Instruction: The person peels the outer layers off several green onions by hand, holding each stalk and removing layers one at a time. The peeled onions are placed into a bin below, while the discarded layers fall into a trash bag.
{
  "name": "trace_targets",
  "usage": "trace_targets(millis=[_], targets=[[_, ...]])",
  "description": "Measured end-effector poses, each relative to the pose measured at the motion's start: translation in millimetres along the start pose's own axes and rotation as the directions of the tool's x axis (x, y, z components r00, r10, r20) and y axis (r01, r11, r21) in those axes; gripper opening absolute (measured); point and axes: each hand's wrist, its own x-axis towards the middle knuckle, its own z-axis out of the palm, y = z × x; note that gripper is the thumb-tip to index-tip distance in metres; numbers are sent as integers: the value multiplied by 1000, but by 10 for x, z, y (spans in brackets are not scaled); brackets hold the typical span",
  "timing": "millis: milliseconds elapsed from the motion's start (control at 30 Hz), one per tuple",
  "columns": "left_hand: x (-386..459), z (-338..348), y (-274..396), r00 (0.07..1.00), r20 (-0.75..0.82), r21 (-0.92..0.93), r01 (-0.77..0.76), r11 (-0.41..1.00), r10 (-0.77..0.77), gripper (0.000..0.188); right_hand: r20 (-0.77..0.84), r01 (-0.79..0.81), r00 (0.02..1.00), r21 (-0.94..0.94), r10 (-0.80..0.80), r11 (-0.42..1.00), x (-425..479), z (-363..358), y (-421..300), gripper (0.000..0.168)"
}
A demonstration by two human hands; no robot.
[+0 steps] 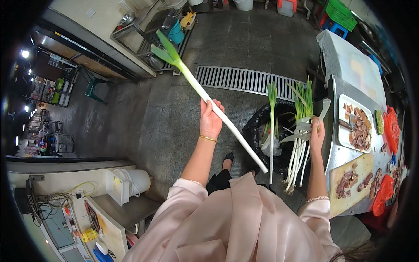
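My left hand (211,119) is closed around the white stalk of a long leek (234,129), its trimmed green top pointing up and left. My right hand (317,134) grips a pale strip of leaf or peel (324,109) beside a bunch of leeks (299,144); whether it also holds the bunch I cannot tell. The bunch hangs or leans upright, roots downward, at the right side of a bin lined with a black bag (250,126). A single leek (272,131) stands upright in front of the bin. Clear plastic and green scraps show inside the bin.
On the right, a metal table (334,95) bears a white tray (342,104) of chopped meat with a knife (345,124), a cutting board (337,183) with meat pieces and red bags (391,127). A floor drain grate (242,78) lies ahead. White buckets (140,181) stand lower left.
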Motion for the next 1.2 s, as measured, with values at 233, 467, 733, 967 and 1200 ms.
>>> trace_targets(millis=[233, 467, 733, 967, 1200], targets=[[-229, 280, -259, 989, 49, 161, 128, 979, -137, 33, 152, -198, 964, -148, 220, 969, 22, -56, 861, 36], [-240, 273, -824, 958, 66, 166, 266, 950, -280, 26, 307, -62, 902, -602, 302, 796, -202, -15, 697, 47], [-369, -274, -1661, 893, -53, 217, 447, 868, -447, 31, 545, -432, 691, -216, 475, 876, -1323, 717, 682, 30], [-401, -1084, -2395, 733, -304, 446, 673, 589, -608, 46, 145, -352, 876, -461, 461, 814, -2009, 696, 1837, 23], [-60, -1987, -3072, 681, -341, 521, 710, 473, -647, 45, -152, -391, 916, -543, 370, 743, -1791, 56, 2427, 24]])
